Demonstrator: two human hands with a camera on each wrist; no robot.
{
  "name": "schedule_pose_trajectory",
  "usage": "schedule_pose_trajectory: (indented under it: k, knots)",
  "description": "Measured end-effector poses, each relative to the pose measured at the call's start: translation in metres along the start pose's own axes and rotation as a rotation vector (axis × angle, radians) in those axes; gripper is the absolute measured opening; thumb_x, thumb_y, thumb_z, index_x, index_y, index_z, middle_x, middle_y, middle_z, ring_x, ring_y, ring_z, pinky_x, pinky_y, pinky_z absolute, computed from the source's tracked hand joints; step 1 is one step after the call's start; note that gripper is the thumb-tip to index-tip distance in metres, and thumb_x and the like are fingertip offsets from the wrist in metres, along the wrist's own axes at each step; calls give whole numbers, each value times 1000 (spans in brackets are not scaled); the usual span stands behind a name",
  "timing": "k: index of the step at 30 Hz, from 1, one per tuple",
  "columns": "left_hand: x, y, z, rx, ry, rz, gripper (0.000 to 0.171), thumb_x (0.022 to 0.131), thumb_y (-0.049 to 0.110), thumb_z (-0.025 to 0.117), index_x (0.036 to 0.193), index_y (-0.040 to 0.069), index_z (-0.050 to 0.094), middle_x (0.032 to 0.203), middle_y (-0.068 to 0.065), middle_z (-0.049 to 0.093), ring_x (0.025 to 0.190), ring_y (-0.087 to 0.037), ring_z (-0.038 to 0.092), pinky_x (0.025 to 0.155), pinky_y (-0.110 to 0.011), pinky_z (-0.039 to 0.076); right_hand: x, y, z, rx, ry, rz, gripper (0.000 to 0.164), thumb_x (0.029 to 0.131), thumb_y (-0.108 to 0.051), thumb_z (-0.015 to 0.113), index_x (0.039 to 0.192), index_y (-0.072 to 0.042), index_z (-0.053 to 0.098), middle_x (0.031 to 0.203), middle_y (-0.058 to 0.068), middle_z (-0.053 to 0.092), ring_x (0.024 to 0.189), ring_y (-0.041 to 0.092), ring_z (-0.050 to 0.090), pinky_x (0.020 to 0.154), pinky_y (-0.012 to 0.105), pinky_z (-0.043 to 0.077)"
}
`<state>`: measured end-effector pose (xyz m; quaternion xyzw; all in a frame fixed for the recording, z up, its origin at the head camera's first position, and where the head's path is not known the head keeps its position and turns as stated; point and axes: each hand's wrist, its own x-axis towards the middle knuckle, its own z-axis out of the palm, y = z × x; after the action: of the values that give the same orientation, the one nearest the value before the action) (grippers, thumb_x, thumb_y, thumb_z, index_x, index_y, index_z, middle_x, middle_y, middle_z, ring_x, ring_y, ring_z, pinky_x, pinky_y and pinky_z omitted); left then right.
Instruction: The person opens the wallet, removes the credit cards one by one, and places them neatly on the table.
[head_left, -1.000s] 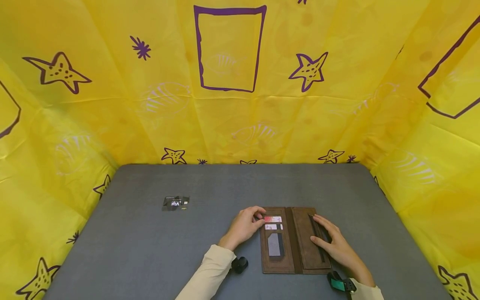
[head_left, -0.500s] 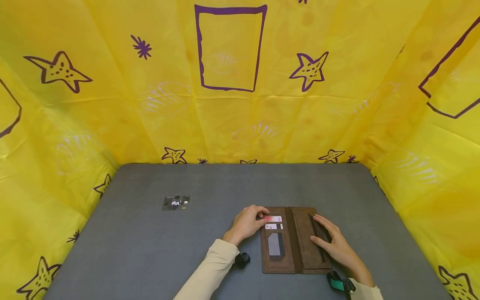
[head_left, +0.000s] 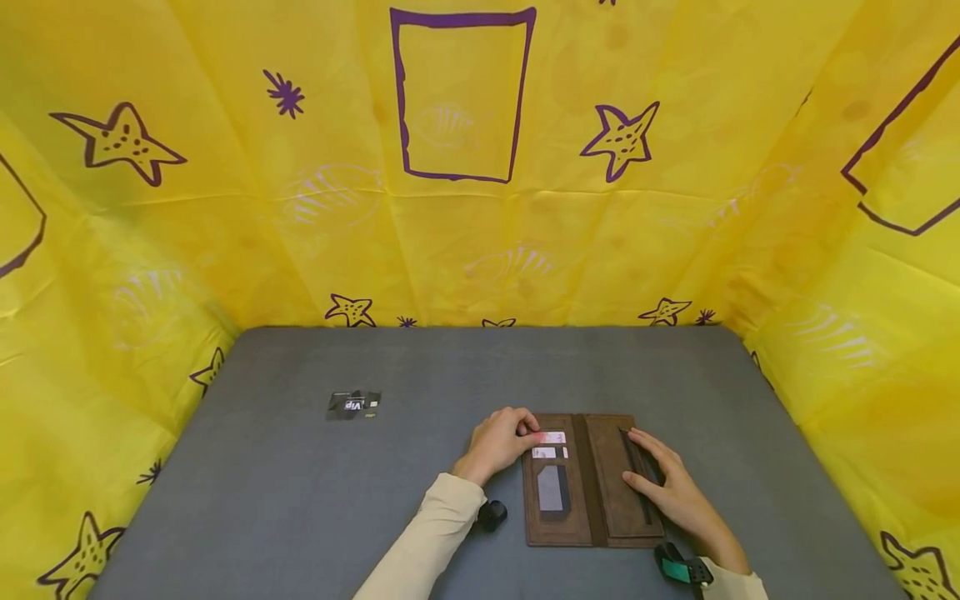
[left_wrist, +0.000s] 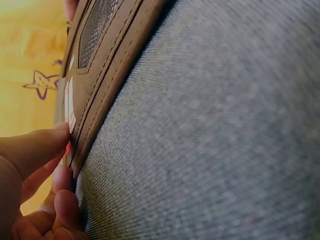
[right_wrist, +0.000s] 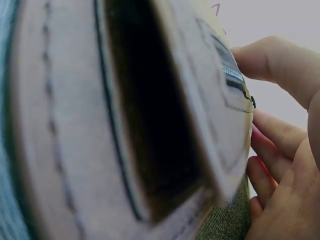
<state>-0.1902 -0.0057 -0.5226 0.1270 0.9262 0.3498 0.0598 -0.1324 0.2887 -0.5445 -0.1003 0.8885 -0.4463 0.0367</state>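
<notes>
A brown long wallet (head_left: 611, 508) lies unfolded on the grey table. Its left half has two card slots above a window pocket (head_left: 551, 489); a zipper (head_left: 637, 479) runs down the right half. My left hand (head_left: 495, 446) pinches the outer end of the red-and-white card (head_left: 555, 437) in the top slot; in the left wrist view the thumb (left_wrist: 42, 145) presses against it. Below it sits a second white card (head_left: 545, 453). My right hand (head_left: 675, 496) rests on the wallet's right half with fingers spread loosely. The right wrist view shows a gaping pocket (right_wrist: 155, 130) along the wallet's edge.
A black card marked "Vip" (head_left: 354, 405) lies on the left part of the grey table (head_left: 300, 500). Yellow cloth (head_left: 450, 250) with starfish drawings encloses the table at the back and sides. Black devices are strapped to both wrists.
My left hand has shifted slightly to the right over the slot end of the red-and-white card. The right hand and the wallet stay where they were.
</notes>
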Motion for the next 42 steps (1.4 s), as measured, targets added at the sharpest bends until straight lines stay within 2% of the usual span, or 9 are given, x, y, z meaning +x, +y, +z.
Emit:
schedule_pose_trajectory:
  k: [8,13,20,26,33,42]
  knots:
    - [2,-1,2,4,9,-21,11,86,34,76,88,23,73,74,11,57,66,-3,48,57,-24,34,-2,-1,0,-17,0,10,63,92,-20,69,147,-6,42,156,25,31,139,52,22,94,77,25]
    - [2,-2,1,-25,13,-30,12,85,34,77,86,24,73,71,11,55,63,-4,46,56,-25,33,-3,0,1,-22,1,10,63,92,-20,69,147,-6,42,156,25,31,139,52,21,93,78,25]
    - [5,-4,4,-35,55,-44,12,86,33,76,91,23,73,67,12,52,59,-5,43,55,-25,31,-2,0,1,-24,-3,14,64,92,-20,70,148,-8,42,156,24,32,139,51,22,94,78,26]
    - [6,-6,6,-15,75,-29,11,88,34,74,94,25,72,66,12,51,58,-4,42,53,-25,31,-1,-1,1,-28,-5,20,64,92,-20,70,148,-8,42,156,24,31,139,51,23,94,77,26]
    - [5,-5,3,-8,42,-1,15,88,35,74,94,22,70,70,11,51,61,-5,44,55,-25,32,-1,-3,0,-27,-9,26,64,92,-22,69,148,-7,41,157,24,31,139,52,22,94,78,25]
    - [5,-2,4,11,43,-29,17,89,36,73,94,21,68,69,10,52,62,-6,46,57,-26,32,-1,-4,0,-30,-2,4,63,93,-21,68,147,-5,42,156,26,31,139,54,22,94,77,24]
